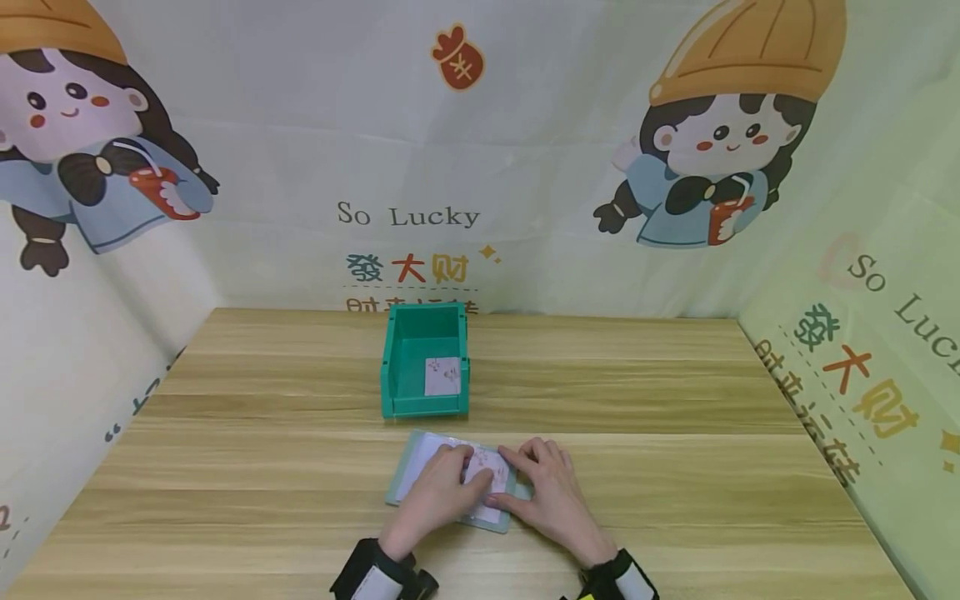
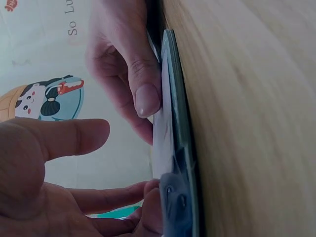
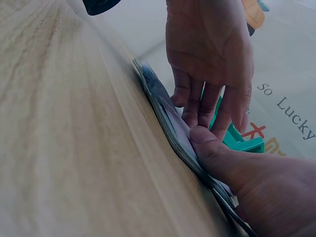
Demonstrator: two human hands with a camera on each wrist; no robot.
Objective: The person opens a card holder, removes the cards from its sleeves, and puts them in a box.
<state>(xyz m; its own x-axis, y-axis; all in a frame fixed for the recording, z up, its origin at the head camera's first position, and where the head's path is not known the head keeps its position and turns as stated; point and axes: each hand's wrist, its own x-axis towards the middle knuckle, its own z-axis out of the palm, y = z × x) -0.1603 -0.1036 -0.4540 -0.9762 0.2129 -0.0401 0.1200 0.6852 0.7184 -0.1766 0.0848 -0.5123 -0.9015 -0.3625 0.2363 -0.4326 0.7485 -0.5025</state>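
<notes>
While hands [image 1: 495, 492] press card sleeve [image 1: 408, 471], bin [image 1: 425, 360] seemingly holds card [image 1: 442, 376]

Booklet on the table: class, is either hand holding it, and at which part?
Both hands press fingertips on the booklet's top face, flat on the table; neither lifts it.

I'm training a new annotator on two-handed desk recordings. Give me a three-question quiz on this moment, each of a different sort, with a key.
1. True or false: both hands press on the flat green-backed card sleeve lying on the wooden table.
2. Multiple choice: where is the small printed card? A) inside the teal bin, leaning at its right side; B) on the table left of the bin; C) in the right hand.
3. Fill in: the bin stands ___ the sleeve, as seen from the person, on the side away from the left hand.

Key: 1 true; 2 A; 3 behind.
</notes>
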